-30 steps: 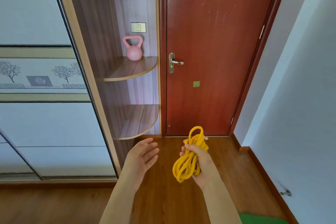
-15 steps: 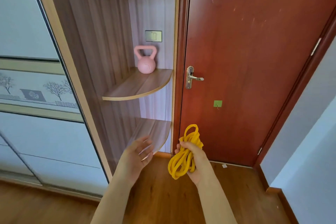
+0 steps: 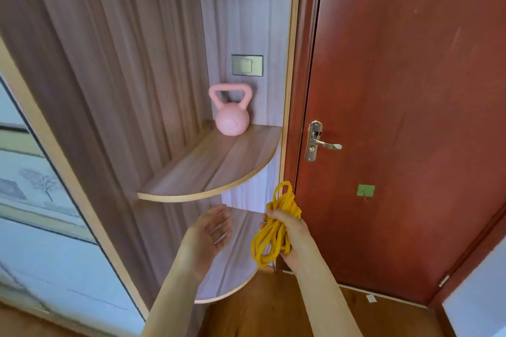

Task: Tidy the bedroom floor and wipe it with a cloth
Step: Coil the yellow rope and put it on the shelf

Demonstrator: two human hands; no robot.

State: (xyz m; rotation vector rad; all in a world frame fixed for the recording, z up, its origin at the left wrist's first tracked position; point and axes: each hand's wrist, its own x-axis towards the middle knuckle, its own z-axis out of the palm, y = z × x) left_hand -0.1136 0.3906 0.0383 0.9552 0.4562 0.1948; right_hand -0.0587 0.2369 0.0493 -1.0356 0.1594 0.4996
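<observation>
"Where is the bundle of yellow rope [image 3: 275, 230]?"

"It is in the right hand [image 3: 290, 238]. The fingers are curled round the middle of it and squeeze it. One loop sticks up above the fist and more loops hang down under it. It is up in the air, just beside the edge of the red-brown wooden door [image 3: 397, 117]."

"And the left hand [image 3: 208, 235]?"

"It holds nothing. The palm faces up and the fingers are spread and loose, near the rope but not touching it."

"What could go wrong?"

"I think the rope may be going on the rounded wooden corner shelf [image 3: 216, 169]. The loops are not tied. If the hand lets go too soon, they could slip apart and drop to the brown wooden floor [image 3: 260, 314]. Then the floor is messy again."

"Anything else?"

"The pink round kettlebell with a handle [image 3: 231, 111] sits at the back of that shelf. A loop could catch on its handle. And if the rope lands near the curved front edge, a hanging loop could pull the rest off."

"So put it well back?"

"Yes, and the empty hand could tuck in the loops."
</observation>
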